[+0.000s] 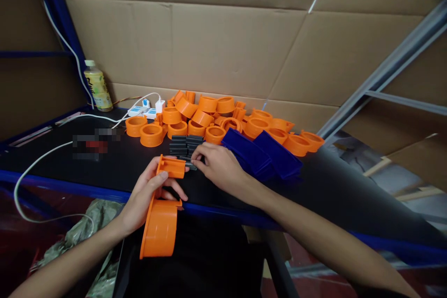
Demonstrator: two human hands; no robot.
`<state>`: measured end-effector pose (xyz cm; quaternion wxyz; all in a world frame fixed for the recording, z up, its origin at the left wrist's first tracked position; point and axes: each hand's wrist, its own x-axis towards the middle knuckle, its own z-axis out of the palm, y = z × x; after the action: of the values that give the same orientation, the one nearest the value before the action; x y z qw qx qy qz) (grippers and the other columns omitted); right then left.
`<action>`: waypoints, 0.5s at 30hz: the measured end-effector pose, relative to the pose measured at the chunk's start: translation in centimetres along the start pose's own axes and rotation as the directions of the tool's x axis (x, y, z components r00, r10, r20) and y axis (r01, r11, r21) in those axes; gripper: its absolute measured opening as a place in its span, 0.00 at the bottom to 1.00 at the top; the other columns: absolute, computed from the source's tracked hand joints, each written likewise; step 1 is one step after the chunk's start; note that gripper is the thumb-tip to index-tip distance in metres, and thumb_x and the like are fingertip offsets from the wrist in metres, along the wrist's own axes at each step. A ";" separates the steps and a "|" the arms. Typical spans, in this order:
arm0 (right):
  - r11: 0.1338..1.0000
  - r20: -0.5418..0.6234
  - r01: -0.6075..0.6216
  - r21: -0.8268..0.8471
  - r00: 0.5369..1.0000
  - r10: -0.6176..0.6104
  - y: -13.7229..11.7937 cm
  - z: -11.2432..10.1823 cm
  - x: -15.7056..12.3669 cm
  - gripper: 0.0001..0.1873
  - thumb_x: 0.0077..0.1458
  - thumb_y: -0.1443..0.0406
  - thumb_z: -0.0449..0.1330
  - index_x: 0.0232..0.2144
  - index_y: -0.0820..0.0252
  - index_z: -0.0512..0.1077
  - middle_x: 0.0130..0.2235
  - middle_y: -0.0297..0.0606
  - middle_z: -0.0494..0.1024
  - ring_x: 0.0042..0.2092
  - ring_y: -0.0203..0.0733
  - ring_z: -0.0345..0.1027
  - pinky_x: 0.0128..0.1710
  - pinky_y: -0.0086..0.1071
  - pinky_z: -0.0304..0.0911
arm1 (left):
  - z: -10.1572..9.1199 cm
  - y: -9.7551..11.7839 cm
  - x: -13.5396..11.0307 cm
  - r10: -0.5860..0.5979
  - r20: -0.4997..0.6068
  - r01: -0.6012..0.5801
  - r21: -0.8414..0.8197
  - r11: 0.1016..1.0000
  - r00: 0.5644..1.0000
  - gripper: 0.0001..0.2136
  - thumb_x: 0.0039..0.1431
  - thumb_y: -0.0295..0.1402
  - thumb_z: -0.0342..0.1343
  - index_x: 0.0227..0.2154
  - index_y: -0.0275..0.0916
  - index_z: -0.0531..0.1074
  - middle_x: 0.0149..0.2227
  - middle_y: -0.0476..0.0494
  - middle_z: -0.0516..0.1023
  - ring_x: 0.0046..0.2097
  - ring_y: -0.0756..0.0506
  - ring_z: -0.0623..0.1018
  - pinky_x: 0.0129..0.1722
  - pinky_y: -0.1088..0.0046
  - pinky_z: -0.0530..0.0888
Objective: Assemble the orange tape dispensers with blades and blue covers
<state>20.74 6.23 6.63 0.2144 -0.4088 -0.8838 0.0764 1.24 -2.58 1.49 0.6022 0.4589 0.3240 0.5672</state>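
My left hand [146, 191] is closed around an orange plastic part [160, 230], held in front of the table edge. The part has a wide ring section at the bottom and a small channel-like section at the top, near my thumb. My right hand [218, 163] reaches over the table with thumb and fingertips pinched on a dark grey plastic piece [190, 166] at the near end of a small stack. The rest of these dark grey pieces [179, 145] lie in rows just beyond. How firmly the fingertips hold the piece is partly hidden.
Behind the stack spreads a heap of orange ring parts [206, 104]. Dark blue flat pieces [263, 153] lie right of my right hand. A power strip [138, 111] with white cables and a drink bottle [98, 86] stand at the back left. Cardboard [226, 46] walls the back.
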 end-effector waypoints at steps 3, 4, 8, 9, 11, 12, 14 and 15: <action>0.961 -0.065 0.030 0.275 0.998 -0.013 -0.1 -1.8 0.1 0.06 0.61 0.64 0.62 0.36 0.61 0.78 0.32 0.34 0.77 0.31 0.33 0.64 0.33 0.28 0.58 | -0.2 -0.2 0.3 -0.005 -0.023 0.005 0.020 1.000 1.000 0.16 0.66 0.39 0.54 0.53 0.42 0.64 0.56 0.32 0.78 0.33 0.42 0.85 0.31 0.63 0.83; 0.932 -0.048 0.047 0.360 0.998 -0.032 -0.1 -2.4 0.0 0.08 0.61 0.62 0.62 0.37 0.61 0.78 0.30 0.33 0.75 0.30 0.32 0.63 0.32 0.27 0.57 | -0.2 -0.2 0.4 -0.009 -0.025 0.010 0.028 1.000 1.000 0.16 0.66 0.40 0.55 0.53 0.42 0.64 0.55 0.33 0.78 0.33 0.42 0.85 0.31 0.62 0.83; 0.880 0.093 0.027 0.475 0.992 -0.081 -0.7 -3.6 0.0 0.10 0.60 0.61 0.62 0.36 0.62 0.78 0.27 0.32 0.73 0.29 0.32 0.62 0.28 0.26 0.55 | -0.4 -0.4 0.7 -0.016 0.015 0.016 0.047 0.999 1.000 0.18 0.64 0.41 0.57 0.53 0.41 0.65 0.48 0.34 0.82 0.31 0.41 0.85 0.30 0.63 0.83; 0.889 0.116 0.011 0.458 0.991 -0.071 -0.8 -3.6 0.0 0.09 0.59 0.62 0.63 0.35 0.63 0.78 0.27 0.32 0.73 0.28 0.32 0.61 0.28 0.26 0.54 | -0.5 -0.4 0.7 -0.018 0.030 0.016 0.057 0.998 0.999 0.18 0.64 0.41 0.57 0.53 0.40 0.65 0.45 0.35 0.83 0.30 0.41 0.84 0.29 0.64 0.82; 0.907 0.145 -0.017 0.420 0.988 -0.048 -1.0 -3.6 0.2 0.08 0.58 0.63 0.63 0.35 0.63 0.79 0.26 0.32 0.73 0.28 0.31 0.61 0.27 0.26 0.53 | -0.5 -0.5 0.7 -0.015 0.042 0.011 0.089 0.996 0.999 0.17 0.64 0.41 0.57 0.51 0.40 0.66 0.43 0.35 0.83 0.28 0.42 0.84 0.27 0.67 0.81; 0.910 0.151 -0.022 0.414 0.987 -0.045 -1.1 -3.6 0.3 0.07 0.58 0.64 0.63 0.35 0.63 0.79 0.26 0.32 0.73 0.28 0.31 0.61 0.27 0.26 0.53 | -0.6 -0.5 0.7 -0.013 0.036 0.010 0.102 0.995 0.999 0.17 0.64 0.41 0.57 0.52 0.40 0.66 0.43 0.35 0.83 0.28 0.42 0.84 0.26 0.67 0.81; 0.902 0.145 -0.008 0.431 0.988 -0.060 -1.1 -3.7 0.5 0.08 0.59 0.63 0.62 0.35 0.63 0.79 0.26 0.32 0.73 0.28 0.31 0.60 0.28 0.26 0.53 | -0.6 -0.5 0.7 -0.009 0.015 0.007 0.108 0.994 1.000 0.17 0.65 0.42 0.56 0.53 0.41 0.66 0.41 0.36 0.84 0.30 0.41 0.84 0.27 0.67 0.81; 0.897 0.139 0.003 0.442 0.988 -0.073 -1.2 -3.8 0.5 0.09 0.60 0.63 0.62 0.36 0.63 0.79 0.26 0.32 0.73 0.28 0.31 0.60 0.28 0.26 0.53 | -0.6 -0.5 0.7 -0.014 0.012 0.013 0.102 0.995 1.000 0.18 0.65 0.42 0.56 0.53 0.41 0.65 0.39 0.37 0.84 0.30 0.40 0.84 0.28 0.66 0.81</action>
<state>21.32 5.73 10.60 0.2346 -0.3252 -0.8652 0.3012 0.96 -1.74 0.89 0.5838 0.4903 0.3519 0.5430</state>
